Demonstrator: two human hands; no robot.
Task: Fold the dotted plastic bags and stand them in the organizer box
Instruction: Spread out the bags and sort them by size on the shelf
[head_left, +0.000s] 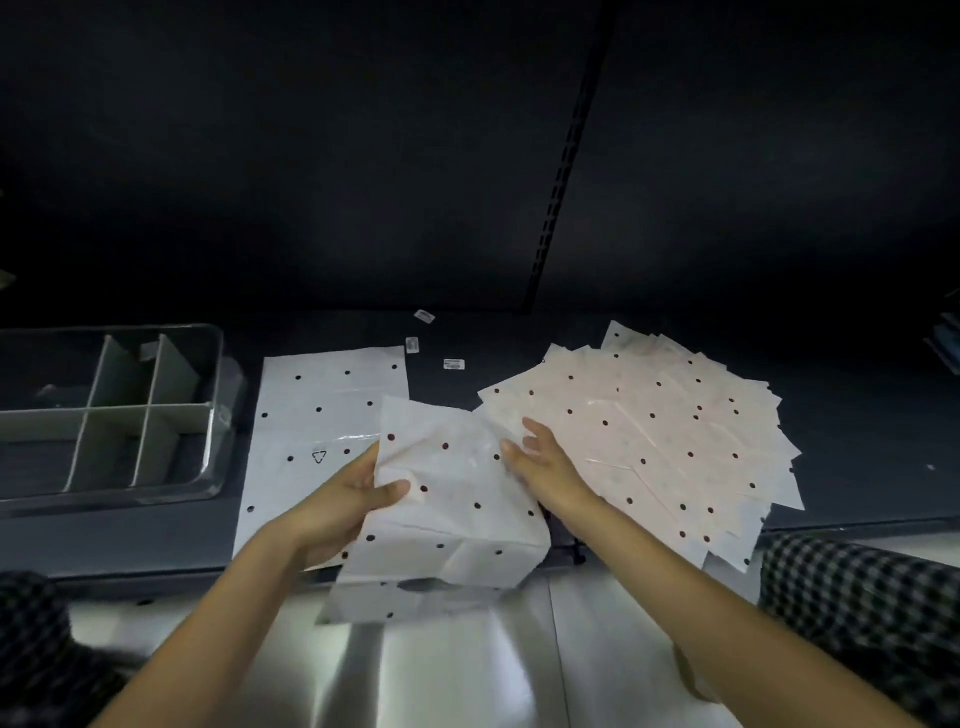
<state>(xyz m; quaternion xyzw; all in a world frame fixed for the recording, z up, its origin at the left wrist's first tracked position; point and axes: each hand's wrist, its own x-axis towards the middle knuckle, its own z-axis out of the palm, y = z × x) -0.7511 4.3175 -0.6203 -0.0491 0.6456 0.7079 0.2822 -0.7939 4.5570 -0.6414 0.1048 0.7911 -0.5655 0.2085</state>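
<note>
1. Nearest: two bare forearms reach fwd over a shiny metal surface (467, 665); checked sleeves (872, 597) at both lower corners.
2. Held bag (457, 499), white w/ dark dots, is up off the dark shelf (156, 545), rumpled, lower part creased and hanging past the shelf's front edge.
3. Left hand (353, 499) grips the bag's left edge: thumb curled over the front, other fingers behind the sheet.
4. Right hand (540, 462) is at the bag's upper right edge, fingers loosely spread and fairly straight, tips touching the plastic; can't tell if the thumb pinches it.
5. Flat bag (322, 415) lies spread on the shelf behind and left of the held one, partly covered by it; small triangle mark on it.
6. Right of the hands: fanned pile of bags (675, 431), pinkish-white w/ dots, overlapping loosely, lying flat on the shelf.
7. Far left: organizer box (208, 395), grey, w/ dividers making several compartments; no bags seen standing in it. Just beside the flat bag, not touching as far as seen.
8. Farther back: three small labels (454, 364) on the shelf, between flat bag and pile.
9. Rearmost: dark back panel (311, 156) w/ a slotted upright strip (563, 171).
</note>
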